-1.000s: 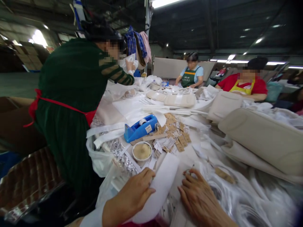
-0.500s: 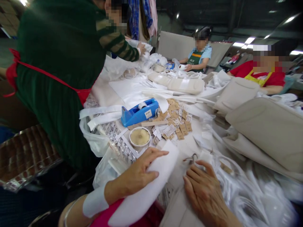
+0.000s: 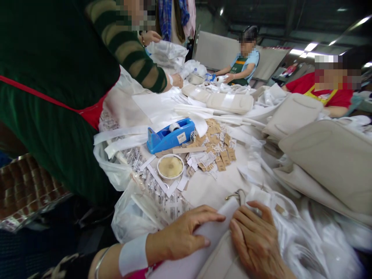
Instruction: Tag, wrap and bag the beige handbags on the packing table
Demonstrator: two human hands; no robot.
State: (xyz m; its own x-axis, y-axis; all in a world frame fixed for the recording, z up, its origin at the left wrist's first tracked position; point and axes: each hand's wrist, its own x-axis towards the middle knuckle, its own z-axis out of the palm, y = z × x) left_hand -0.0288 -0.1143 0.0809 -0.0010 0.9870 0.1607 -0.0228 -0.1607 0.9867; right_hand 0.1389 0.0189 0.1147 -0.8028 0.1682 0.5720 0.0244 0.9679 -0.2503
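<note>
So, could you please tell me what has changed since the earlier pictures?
The left hand and the white sheet under it have moved rightward, close to the right hand, which rests on the beige piece. The blue tape dispenser, bowl and brown tags have stayed where they were.

It is a factory-style workshop: a worker in green at ten o'clock and an aproned worker at one share a bench crowded with tags and a tape dispenser; strip lights shine at two.
</note>
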